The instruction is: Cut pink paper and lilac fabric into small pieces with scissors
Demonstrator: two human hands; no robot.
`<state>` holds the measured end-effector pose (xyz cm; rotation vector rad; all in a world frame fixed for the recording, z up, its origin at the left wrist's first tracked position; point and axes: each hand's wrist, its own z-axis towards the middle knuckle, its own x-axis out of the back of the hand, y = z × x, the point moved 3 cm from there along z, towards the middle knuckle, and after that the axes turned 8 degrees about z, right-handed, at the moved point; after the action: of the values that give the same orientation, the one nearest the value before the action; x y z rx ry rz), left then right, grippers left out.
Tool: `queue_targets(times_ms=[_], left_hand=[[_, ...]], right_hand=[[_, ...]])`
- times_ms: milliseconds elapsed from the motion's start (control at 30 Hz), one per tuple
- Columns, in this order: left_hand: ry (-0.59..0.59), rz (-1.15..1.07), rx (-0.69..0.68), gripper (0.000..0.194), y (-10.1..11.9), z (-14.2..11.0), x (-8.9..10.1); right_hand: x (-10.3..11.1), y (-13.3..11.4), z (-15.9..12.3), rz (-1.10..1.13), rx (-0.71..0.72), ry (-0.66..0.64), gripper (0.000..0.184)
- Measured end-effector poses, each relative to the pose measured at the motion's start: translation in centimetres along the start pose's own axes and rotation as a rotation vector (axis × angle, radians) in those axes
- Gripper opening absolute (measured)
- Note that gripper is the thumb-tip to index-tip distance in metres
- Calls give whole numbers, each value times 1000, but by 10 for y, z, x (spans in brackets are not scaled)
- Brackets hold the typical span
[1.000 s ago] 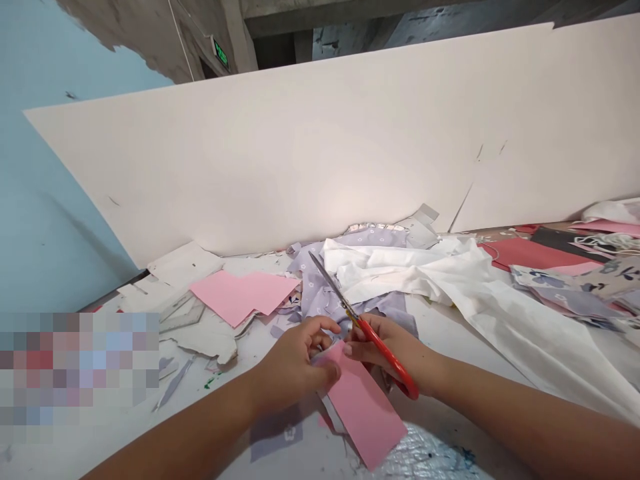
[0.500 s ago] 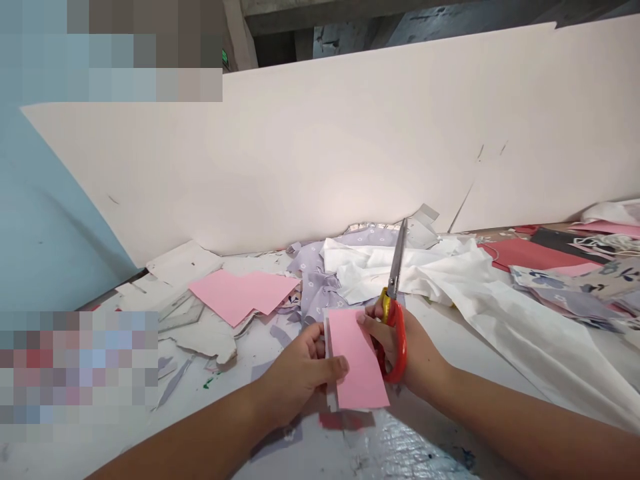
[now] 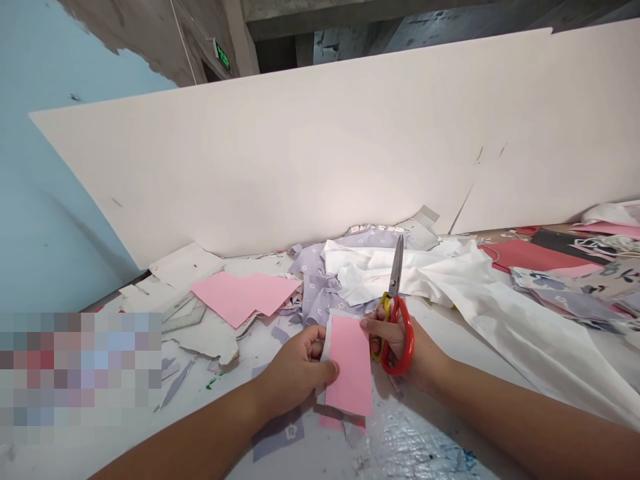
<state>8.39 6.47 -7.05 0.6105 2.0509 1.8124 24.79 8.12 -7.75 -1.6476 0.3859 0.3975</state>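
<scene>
My left hand [image 3: 300, 367] grips a pink rectangular piece [image 3: 353, 370] by its left side, thumb on top and fingers beneath. A pale sheet shows along its left and lower edges. My right hand [image 3: 423, 353] holds scissors [image 3: 395, 283] with red and yellow handles, blades pointing up and away and looking closed. The thumb of that hand also lies on the top right corner of the pink piece. Beneath the held piece, a pink scrap [image 3: 330, 423] and lilac flowered fabric [image 3: 287, 433] lie on the table, partly covered.
White cloth [image 3: 415, 267] and crumpled lilac fabric [image 3: 320, 277] lie beyond my hands. To the left are a larger pink piece [image 3: 245, 293] and torn white board scraps [image 3: 205, 340]. Red sheets [image 3: 530, 253] and patterned pieces [image 3: 600, 287] are piled right. A white panel [image 3: 320, 153] stands behind.
The pink piece has turned, its lower end swinging left, and its pale backing shows more at the left. The scissors' blade tips have dropped slightly and the red handle has shifted a little right.
</scene>
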Motion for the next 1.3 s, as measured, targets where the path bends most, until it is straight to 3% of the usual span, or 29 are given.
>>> queue_targets(times_ms=[200,433,700,933,1167,1300], left_hand=[[-7,-56,9,43,-4,3,1],[40,-31,37,32,-6,4,3],[-88,-106,88,34,0,2,4],[-48,-140,55,31,-2,4,5],[-117,-124,105,34,1,1,4],[-99,-91,94,31,2,0,6]], right_hand=[[-2,1,-3,-67,43,1,26],[0,2,-3,-17,44,26,24],[1,3,-2,-38,68,-16,22],[-2,1,-3,-75,48,-43,25],[-1,-1,-3,-128,45,-84,28],[-4,-2,-6,-162,38,-83,28]])
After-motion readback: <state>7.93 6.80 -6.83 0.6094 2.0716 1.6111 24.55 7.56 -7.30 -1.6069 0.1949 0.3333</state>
